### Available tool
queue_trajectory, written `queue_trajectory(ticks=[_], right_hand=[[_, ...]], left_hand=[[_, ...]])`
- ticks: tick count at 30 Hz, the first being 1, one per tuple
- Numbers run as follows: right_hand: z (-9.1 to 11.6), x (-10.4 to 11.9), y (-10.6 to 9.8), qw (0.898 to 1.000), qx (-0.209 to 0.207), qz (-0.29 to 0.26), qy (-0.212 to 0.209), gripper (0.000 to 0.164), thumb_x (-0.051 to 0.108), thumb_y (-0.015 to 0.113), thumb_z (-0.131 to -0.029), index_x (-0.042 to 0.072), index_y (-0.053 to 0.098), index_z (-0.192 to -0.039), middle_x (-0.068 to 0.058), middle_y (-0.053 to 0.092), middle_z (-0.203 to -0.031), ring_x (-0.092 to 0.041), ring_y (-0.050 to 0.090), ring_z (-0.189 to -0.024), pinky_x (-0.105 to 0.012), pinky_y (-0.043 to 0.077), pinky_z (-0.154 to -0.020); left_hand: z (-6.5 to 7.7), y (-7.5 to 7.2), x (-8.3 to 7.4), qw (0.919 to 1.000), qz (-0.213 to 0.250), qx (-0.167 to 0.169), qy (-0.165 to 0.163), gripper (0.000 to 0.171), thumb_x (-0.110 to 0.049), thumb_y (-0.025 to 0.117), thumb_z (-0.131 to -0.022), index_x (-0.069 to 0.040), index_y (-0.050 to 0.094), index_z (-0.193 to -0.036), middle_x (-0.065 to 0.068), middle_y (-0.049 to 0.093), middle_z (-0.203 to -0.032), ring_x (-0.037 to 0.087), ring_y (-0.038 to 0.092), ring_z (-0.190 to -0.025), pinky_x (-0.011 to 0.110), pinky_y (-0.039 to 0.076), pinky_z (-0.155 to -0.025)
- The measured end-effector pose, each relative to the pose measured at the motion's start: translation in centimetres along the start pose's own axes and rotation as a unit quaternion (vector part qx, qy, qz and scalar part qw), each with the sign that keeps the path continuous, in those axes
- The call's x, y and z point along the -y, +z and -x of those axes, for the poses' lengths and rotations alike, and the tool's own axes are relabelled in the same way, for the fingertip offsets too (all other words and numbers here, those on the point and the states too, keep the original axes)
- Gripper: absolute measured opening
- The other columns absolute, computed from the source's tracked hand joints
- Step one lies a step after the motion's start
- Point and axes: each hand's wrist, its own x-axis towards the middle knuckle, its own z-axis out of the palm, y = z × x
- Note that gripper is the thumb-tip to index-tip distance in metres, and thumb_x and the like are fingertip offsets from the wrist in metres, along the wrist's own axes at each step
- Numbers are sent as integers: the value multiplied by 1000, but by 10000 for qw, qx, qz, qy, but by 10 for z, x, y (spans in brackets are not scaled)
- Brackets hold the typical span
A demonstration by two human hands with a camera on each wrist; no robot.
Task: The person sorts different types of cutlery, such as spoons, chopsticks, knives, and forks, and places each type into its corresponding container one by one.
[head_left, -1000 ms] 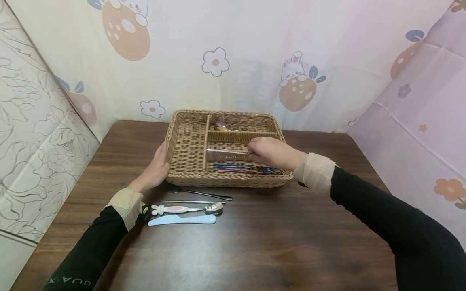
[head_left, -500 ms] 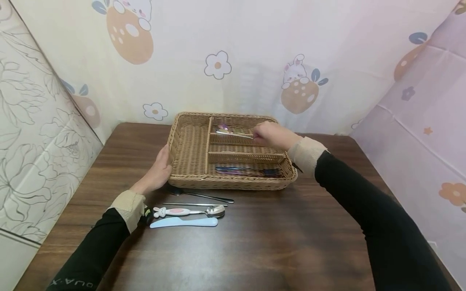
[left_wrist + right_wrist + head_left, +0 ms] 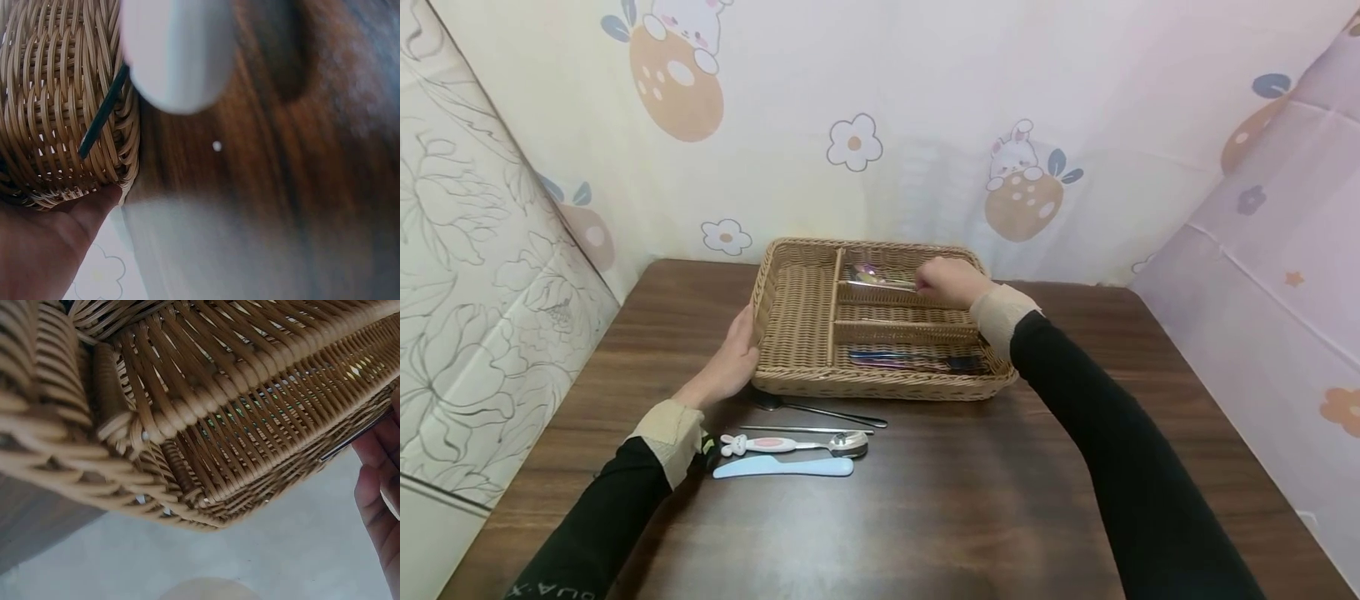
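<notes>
A rectangular wicker basket (image 3: pixel 797 379) with dividers stands at the back of the table. My left hand (image 3: pixel 726 362) rests against its left outer wall; in the left wrist view the thumb (image 3: pixel 94 206) touches the weave, and the other fingers are largely hidden. My right hand (image 3: pixel 951 282) pinches a slim silver piece of cutlery (image 3: pixel 880 286) over the back right compartment. The end form of this piece is hard to make out. Below it lie shiny spoons (image 3: pixel 867 271), gold and purple in tint. Blue and purple forks (image 3: pixel 917 361) lie in the front right compartment.
On the table (image 3: pixel 925 517), left of centre, lie a dark spoon (image 3: pixel 820 410), a thin metal stick (image 3: pixel 805 429), a bunny-handled spoon (image 3: pixel 793 445) and a light blue knife (image 3: pixel 782 467). A patterned curtain (image 3: pixel 925 183) hangs close behind the basket.
My right hand has moved back from the middle compartment to the back right one, carrying the silver piece, then lowered it slightly. My left hand stays at the basket's left wall.
</notes>
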Motion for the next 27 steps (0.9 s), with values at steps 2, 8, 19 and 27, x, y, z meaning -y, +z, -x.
queue_trajectory(ticks=[2,8,19,27], right_hand=[[-2,-2,4,10000,2,52,55,22,10,61,-98,10,57,-77,-2,51,-69,-17,43,-61,-34,39,-61],[-4,-8,11,9999,64,42,140,19,7,59,-99,7,61,-79,-3,53,-70,-16,42,-61,-34,40,-61],[-13,-12,27,9985,477,-187,204,7,7,64,-96,3,70,-93,-9,67,-89,-21,59,-75,-38,49,-70],[-20,-12,35,9979,626,132,86,37,6,62,-97,13,49,-63,1,40,-63,-16,34,-58,-34,36,-61]], left_hand=[[0,0,1,10000,17,-1,-19,76,5,36,-94,8,-11,-154,29,-12,-160,42,-6,-148,56,1,-118],[-1,0,1,10000,-11,5,-11,76,4,36,-94,7,-11,-154,29,-12,-161,42,-7,-148,55,2,-118],[-1,1,3,10000,-6,5,42,75,4,36,-94,9,-10,-153,29,-11,-160,42,-7,-148,55,1,-119],[-2,1,3,9999,-85,23,-78,75,3,35,-95,7,-12,-154,27,-13,-161,41,-8,-148,53,0,-119]])
